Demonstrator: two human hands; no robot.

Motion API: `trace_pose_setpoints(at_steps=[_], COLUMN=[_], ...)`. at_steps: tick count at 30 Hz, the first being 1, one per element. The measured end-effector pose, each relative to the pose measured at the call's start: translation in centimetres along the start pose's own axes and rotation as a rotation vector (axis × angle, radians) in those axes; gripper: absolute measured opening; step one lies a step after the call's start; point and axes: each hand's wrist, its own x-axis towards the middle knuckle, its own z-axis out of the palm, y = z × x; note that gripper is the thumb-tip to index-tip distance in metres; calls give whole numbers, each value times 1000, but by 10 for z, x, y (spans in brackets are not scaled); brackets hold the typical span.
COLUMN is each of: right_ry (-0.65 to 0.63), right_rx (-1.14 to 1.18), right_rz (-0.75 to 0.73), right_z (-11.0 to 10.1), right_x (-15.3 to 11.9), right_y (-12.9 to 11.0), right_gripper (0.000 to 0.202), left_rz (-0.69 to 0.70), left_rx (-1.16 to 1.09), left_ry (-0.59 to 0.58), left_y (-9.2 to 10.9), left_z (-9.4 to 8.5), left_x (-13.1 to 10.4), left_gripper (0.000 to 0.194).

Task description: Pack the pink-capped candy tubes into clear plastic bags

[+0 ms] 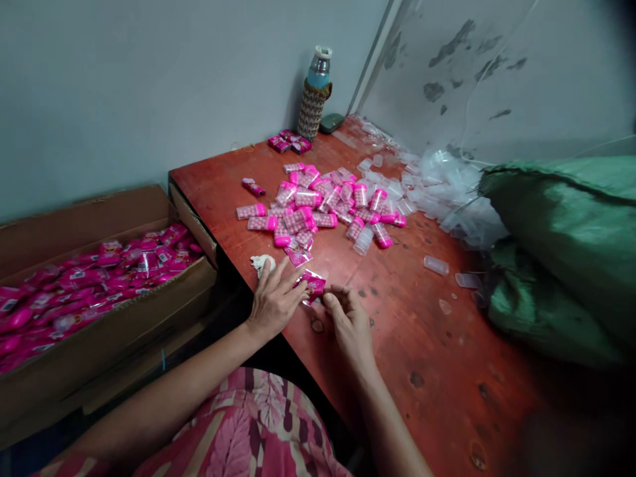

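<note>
A shiny pink wrapper (314, 285) lies on the red table near its front edge. My left hand (275, 298) is spread, palm down, with its fingertips at the wrapper's left side. At the wrapper's right end is my right hand (348, 318), thumb and fingers pressed together; what it pinches, if anything, is too small to make out. Another pink wrapper (299, 252) lies just beyond. Behind it is a pile of clear tubes with pink caps (308, 197), filled with small pink balls. A crumpled white scrap (259, 263) sits beside my left fingers.
An open cardboard box (124, 311) of pink packets (79, 278) stands left of the red table (407, 318). Empty clear tubes (437, 185) are heaped at the back right, beside a green sack (546, 265). A bottle (312, 109) in a knitted cover stands at the back.
</note>
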Motion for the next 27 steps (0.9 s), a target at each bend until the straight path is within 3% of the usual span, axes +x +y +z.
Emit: trace_pose_setpoints(at_steps=[5,8,12,14,16,19,22,24,27], right_ry=[-32,-25,-64,-61,-23,-1,-39,-22,59], right_rx=[243,312,248,166,-5,-464,-853,-919,-915], right_rz=[19,26,42,31,-15,-150,-331,-396,-372], right_z=[7,9,12,12,12,11,10,5,-13], right_x=[18,22,25,27,30,32,33,39,59], right_y=[-4,-10,-16,-14,-10,-3,-1,-4,-12], right_gripper=[31,36,42,44,45,40,36,36,30], left_rz=[-68,-368,-855,-1009,-1108,-1196,-1271,-1305,-1335], left_rx=[-211,-574,-1109,-1247,-1284,-1264,-1285,-1317,-1355], left_ry=[16,-4,-205,-223,-141,-47,-50,-52,-36], left_y=[9,15,14,9,3,-5,-6,-4,1], left_z=[-7,-13,-19,-22,-27,-34,-37,-37,-37], left_x=[8,14,20,21,20,17,17,17,20], left_gripper=[30,40,30,26,24,21,20,19,18])
